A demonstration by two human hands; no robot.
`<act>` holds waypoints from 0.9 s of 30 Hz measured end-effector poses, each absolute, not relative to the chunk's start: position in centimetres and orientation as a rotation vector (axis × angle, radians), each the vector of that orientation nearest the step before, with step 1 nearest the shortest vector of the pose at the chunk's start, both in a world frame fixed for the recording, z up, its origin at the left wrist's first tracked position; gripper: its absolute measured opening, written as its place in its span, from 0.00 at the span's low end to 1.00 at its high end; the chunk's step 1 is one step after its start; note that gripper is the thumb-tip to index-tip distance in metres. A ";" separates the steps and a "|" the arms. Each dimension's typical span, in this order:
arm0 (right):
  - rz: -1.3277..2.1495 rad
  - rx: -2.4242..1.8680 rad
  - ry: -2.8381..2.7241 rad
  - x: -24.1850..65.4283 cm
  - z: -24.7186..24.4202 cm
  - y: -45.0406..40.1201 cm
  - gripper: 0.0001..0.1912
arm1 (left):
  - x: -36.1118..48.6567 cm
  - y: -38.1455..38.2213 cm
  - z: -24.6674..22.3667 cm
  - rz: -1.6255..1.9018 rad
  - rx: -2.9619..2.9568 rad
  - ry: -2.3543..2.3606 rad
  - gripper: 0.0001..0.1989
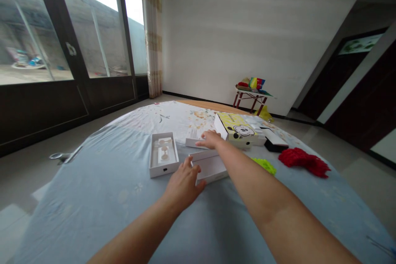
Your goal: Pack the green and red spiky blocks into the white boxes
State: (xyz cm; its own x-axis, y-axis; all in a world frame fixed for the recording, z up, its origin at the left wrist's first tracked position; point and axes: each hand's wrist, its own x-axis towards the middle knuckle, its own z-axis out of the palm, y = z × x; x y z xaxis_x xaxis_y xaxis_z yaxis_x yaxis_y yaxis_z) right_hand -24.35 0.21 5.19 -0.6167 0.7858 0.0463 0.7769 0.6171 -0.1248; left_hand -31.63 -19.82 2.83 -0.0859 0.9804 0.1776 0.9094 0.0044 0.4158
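My left hand (185, 183) is at the left end of an open, shallow white box (212, 167), its thumb and fingers spread around the corner. Farther back, my right hand (210, 139) has its fingers on a flat white box piece (192, 142), whose right end it covers. To the left stands another open white box (151, 161) with a small dark logo on its side; a white insert with round marks (165, 150) lies inside. Just behind my right hand is a yellow and white carton (236, 126) with a cartoon figure. My right forearm hides part of the shallow box.
A bright green bundle (265, 166) and a red knitted-looking cloth (305, 161) lie on the right. A black and white box (275, 140) sits behind them. The round table wears a pale blue floral cloth (102, 198). A small cluttered table (252, 93) stands by the wall.
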 end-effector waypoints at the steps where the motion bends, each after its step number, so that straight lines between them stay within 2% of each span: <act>1: 0.168 -1.310 -2.746 -24.3 5.3 0.0 0.27 | -31.6 -19.8 2.8 0.641 2.009 2.103 0.15; 7: 0.107 -1.147 -2.574 -21.9 8.9 -2.2 0.20 | -32.4 -19.7 3.6 0.525 2.021 2.114 0.20; 11: 0.158 -0.965 -2.625 -18.9 10.1 -5.2 0.17 | -34.0 -19.4 4.7 0.601 2.045 2.075 0.20; 14: 0.223 -0.840 -2.822 -17.1 8.7 -7.6 0.19 | -35.7 -19.2 5.9 0.643 2.012 2.165 0.19; 17: 0.110 -0.772 -3.002 -16.4 6.6 -9.0 0.18 | -37.6 -19.2 6.8 0.599 1.973 2.330 0.19; 21: -0.109 -0.858 -3.051 -17.2 5.0 -9.1 0.10 | -40.4 -19.4 7.0 0.326 1.901 2.488 0.18; 27: -0.104 -1.032 -2.864 -19.2 3.9 -8.3 0.13 | -42.2 -20.0 6.7 -0.008 1.987 2.406 0.13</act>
